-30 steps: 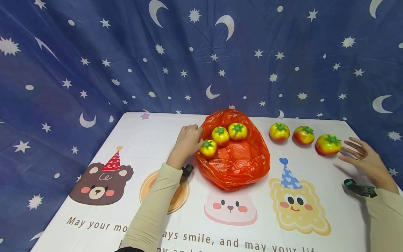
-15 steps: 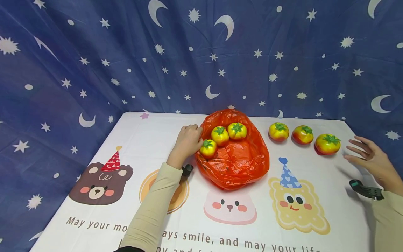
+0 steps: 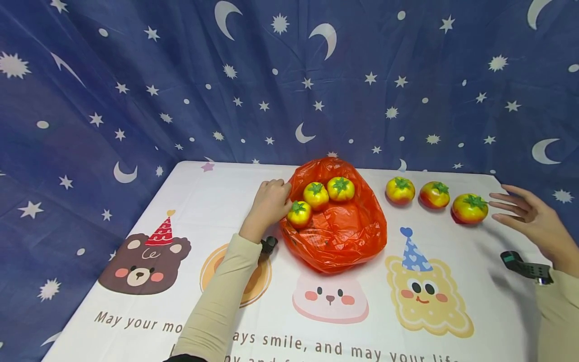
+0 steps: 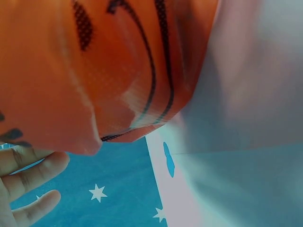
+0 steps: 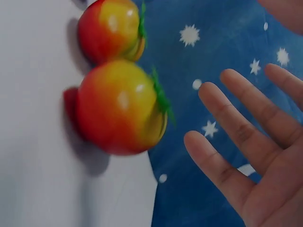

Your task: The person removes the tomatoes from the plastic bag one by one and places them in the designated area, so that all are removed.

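A red plastic bag (image 3: 341, 234) lies spread wide on the table, with three shiny yellow-and-red tomato-like fruits (image 3: 341, 188) with green tops inside along its far left. My left hand (image 3: 270, 201) grips the bag's left rim; the left wrist view shows several fingers (image 4: 40, 175) at the bag's edge, its thumb hidden. Over at the right, three more such fruits stand in a row, the rightmost fruit (image 3: 470, 208) being largest. Beside it, my right hand (image 3: 526, 216) hovers with fingers spread, holding nothing; in the right wrist view a gap separates it from the fruit (image 5: 120, 109).
A white tablecloth (image 3: 217, 196) printed with cartoon animals and text covers the table. Behind it hangs a dark blue curtain (image 3: 253, 75) with moons and stars. The middle fruit (image 3: 434, 195) and left fruit (image 3: 400, 191) stand close to the back edge.
My right hand drew back to the right from the largest fruit, then rose slightly and came back left towards it. The left hand, the bag and the fruits stay in place.
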`<state>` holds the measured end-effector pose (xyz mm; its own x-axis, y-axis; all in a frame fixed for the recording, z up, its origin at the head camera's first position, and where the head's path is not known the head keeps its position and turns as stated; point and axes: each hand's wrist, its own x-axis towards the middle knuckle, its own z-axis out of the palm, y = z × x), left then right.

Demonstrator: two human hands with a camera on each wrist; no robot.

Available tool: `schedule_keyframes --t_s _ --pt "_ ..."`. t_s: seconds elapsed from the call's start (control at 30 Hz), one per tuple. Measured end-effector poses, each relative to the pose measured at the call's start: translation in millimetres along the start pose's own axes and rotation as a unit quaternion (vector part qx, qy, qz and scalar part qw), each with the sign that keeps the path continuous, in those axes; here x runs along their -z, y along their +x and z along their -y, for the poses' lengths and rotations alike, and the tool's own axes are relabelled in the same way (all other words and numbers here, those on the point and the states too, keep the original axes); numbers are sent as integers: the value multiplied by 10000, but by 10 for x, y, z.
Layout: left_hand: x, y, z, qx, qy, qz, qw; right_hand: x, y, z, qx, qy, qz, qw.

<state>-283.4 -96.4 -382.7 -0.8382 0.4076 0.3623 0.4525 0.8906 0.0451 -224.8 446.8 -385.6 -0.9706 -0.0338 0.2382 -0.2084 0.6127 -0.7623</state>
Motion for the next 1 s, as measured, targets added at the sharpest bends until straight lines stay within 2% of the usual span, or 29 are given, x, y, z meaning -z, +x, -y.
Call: schedule_keyframes --t_s 0.23,0.7,1.0 --pt "2 -3 4 25 1 32 10000 -50 83 228 141 -51 297 9994" --pt "8 -2 1 62 37 92 9999 -221 273 573 713 -44 700 9950" --pt "17 -4 -6 49 9 80 10000 -339 399 748 709 -183 961 9927"
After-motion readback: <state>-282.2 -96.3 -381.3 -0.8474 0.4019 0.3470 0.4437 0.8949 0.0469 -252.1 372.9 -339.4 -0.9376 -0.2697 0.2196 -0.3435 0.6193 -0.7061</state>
